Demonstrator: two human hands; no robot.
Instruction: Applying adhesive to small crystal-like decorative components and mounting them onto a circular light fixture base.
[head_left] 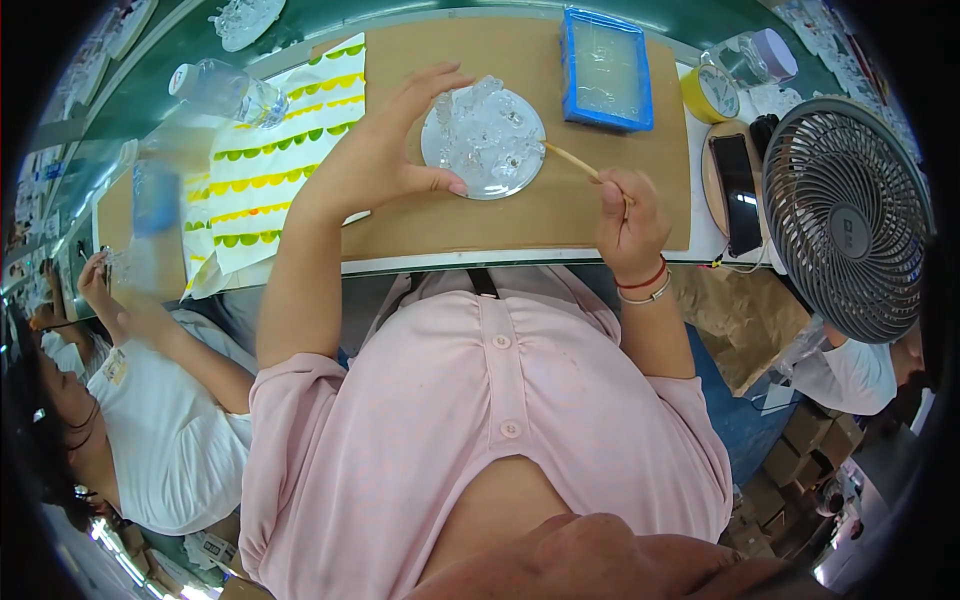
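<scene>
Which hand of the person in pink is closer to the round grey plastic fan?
Right. The right hand is left of the fan; the left hand is farther left, at the rim of the round whitish plate.

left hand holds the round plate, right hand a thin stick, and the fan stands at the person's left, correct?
Not quite: the head view shows the fan at the person's right, not left. The left hand does hold the round plate, and the right hand a thin stick.

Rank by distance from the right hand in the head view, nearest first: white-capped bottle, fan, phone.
1. Phone, just right of the right hand
2. Fan, farther right, past the phone
3. White-capped bottle, away at upper left
</scene>
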